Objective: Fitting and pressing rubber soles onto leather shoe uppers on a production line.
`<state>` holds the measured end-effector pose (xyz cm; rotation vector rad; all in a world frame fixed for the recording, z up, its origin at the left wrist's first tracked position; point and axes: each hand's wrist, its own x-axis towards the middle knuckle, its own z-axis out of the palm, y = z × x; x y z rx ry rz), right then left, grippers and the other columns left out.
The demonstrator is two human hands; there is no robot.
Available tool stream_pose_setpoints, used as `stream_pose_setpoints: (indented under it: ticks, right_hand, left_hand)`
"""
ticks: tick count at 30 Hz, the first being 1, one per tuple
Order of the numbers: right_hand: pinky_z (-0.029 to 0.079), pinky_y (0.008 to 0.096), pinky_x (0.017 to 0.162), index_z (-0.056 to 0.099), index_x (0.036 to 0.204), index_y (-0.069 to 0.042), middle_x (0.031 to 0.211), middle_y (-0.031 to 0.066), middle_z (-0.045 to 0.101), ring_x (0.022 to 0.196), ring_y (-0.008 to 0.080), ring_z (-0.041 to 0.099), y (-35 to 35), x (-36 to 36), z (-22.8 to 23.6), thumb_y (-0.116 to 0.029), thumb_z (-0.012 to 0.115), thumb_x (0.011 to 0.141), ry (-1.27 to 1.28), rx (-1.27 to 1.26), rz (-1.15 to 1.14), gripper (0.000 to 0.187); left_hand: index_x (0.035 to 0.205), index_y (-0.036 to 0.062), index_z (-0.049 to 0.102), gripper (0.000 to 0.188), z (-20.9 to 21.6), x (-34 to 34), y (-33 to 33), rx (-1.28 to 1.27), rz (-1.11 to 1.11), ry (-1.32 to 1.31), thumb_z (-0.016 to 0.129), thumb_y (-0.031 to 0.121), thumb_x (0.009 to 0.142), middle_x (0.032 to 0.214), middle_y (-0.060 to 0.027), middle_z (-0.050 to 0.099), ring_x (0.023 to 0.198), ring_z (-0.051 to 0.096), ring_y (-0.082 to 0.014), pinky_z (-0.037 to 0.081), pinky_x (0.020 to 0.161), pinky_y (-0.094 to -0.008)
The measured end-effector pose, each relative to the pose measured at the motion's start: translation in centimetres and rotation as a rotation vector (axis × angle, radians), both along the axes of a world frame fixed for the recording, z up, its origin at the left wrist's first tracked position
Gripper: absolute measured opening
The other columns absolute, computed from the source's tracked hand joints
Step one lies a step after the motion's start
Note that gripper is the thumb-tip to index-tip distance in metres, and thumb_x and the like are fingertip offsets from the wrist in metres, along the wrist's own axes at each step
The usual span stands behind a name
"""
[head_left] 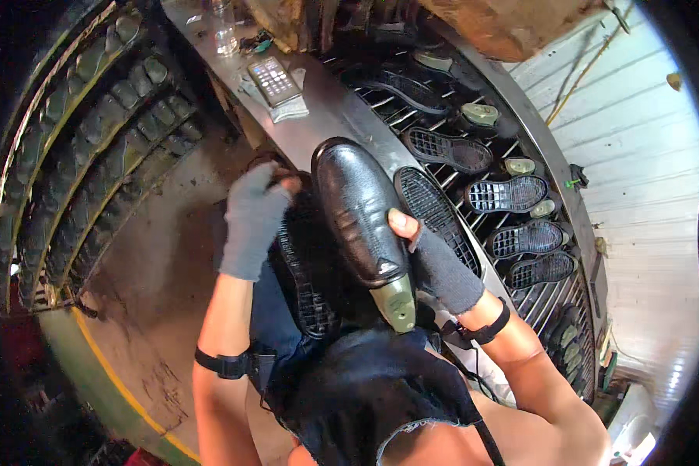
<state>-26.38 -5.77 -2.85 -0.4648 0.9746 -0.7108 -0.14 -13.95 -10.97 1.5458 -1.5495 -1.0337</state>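
A black leather shoe upper [356, 206] is stretched over a green shoe last [396, 303], its toe pointing away from me. My right hand [443, 268], in a grey fingerless glove, is closed on its right side, with the thumb on the leather and the other fingers hidden beneath. To the left of the shoe, a black rubber sole [307, 291] stands on edge with its tread showing. My left hand [258, 213], gloved the same way, has its fingers curled round the sole's far end. The fingertips there are dark and partly hidden.
Beyond the shoe runs a metal bench [326, 116] bearing a calculator [274, 81] and a clear bottle [224, 31]. On the right, a barred rack [435, 175] carries several soles [508, 194] and green lasts [480, 115]. A tiered rack [105, 132] of dark shoes stands left.
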Motion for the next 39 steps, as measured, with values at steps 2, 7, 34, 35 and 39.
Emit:
stream_pose_setpoints:
  ticks: [2, 7, 34, 35, 39]
  right_hand:
    - [0.058, 0.0333, 0.096, 0.064, 0.137, 0.000, 0.121, 0.0127, 0.074, 0.105, 0.0194, 0.072, -0.4, 0.8, -0.8, -0.053, 0.061, 0.104, -0.137, 0.065, 0.026, 0.063]
    - [0.058, 0.0325, 0.097, 0.056, 0.144, -0.001, 0.129, 0.0121, 0.070, 0.108, 0.0188, 0.071, 0.5, 4.9, -3.0, -0.052, 0.049, 0.110, -0.384, -0.036, 0.126, 0.061]
    - [0.058, 0.0316, 0.090, 0.065, 0.133, 0.000, 0.118, 0.0097, 0.074, 0.100, 0.0154, 0.072, 1.5, 6.0, -3.7, -0.059, 0.053, 0.107, -0.024, -0.095, 0.179, 0.065]
    - [0.058, 0.0309, 0.086, 0.069, 0.126, 0.001, 0.111, 0.0089, 0.076, 0.095, 0.0150, 0.072, 1.4, 6.2, -3.4, -0.059, 0.056, 0.106, -0.034, -0.114, 0.231, 0.064]
    - [0.054, 0.0279, 0.070, 0.079, 0.098, 0.000, 0.083, 0.0024, 0.075, 0.077, 0.0115, 0.068, 1.0, 7.3, -1.3, -0.056, 0.063, 0.103, 0.112, -0.252, 0.306, 0.059]
  left_hand:
    - [0.131, -0.0020, 0.068, 0.042, 1.6, 1.8, 0.6, 0.012, 0.148, 0.547, 0.066, 0.025, 0.098, 0.111, -0.0108, 0.076, 0.103, 0.072, -0.0178, 0.055, 0.096, -0.0298]
    - [0.153, 0.0018, 0.047, 0.073, 2.8, 2.6, 3.5, 0.049, -0.028, 1.102, 0.042, 0.059, 0.108, 0.139, -0.0210, 0.064, 0.123, 0.066, -0.0271, 0.052, 0.108, -0.0411]
    - [0.165, 0.0053, 0.026, 0.113, 5.6, 1.6, 8.0, 0.094, -0.037, 0.967, 0.058, 0.082, 0.089, 0.148, -0.0235, 0.057, 0.125, 0.065, -0.0326, 0.055, 0.106, -0.0448]
    - [0.165, 0.0053, 0.026, 0.113, 6.1, 1.8, 8.7, 0.104, -0.030, 0.948, 0.058, 0.082, 0.089, 0.148, -0.0235, 0.057, 0.125, 0.065, -0.0326, 0.055, 0.106, -0.0448]
    - [0.165, 0.0011, 0.019, 0.145, 8.0, 3.6, 11.4, -0.046, 0.010, 0.687, 0.101, 0.054, 0.058, 0.146, -0.0187, 0.059, 0.134, 0.059, -0.0271, 0.042, 0.118, -0.0408]
